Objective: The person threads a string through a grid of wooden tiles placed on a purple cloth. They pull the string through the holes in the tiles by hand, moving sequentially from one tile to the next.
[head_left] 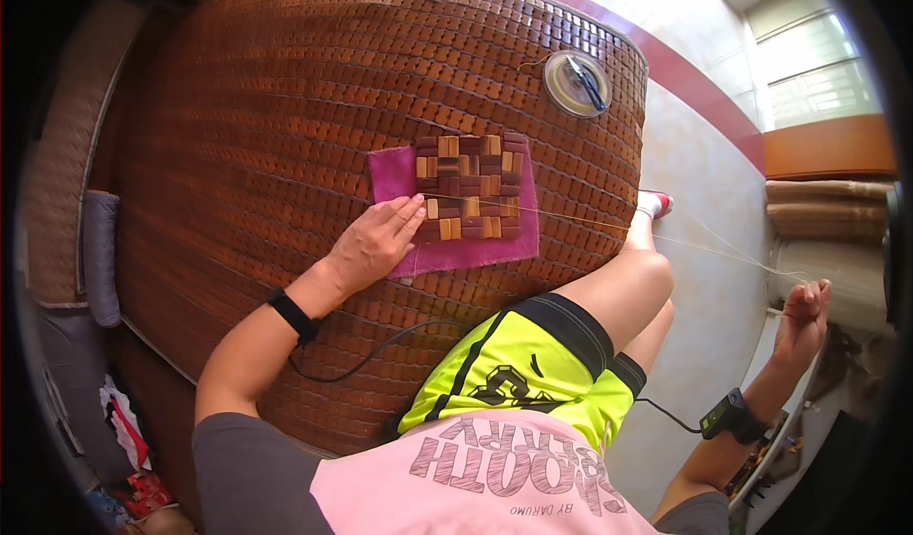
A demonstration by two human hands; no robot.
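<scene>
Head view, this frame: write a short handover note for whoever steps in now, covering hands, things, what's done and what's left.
Left hand: flat, pressing the small block mat and magenta cloth onto the large bamboo mat.
Right hand: fisted on the thread, drawn taut out to the right.
Round lid holding a dark tool lies at the far edge.
Done: thread runs through the block mat.
Left: cannot tell how many rows remain.

No packages, labels, signs, screens.
</scene>
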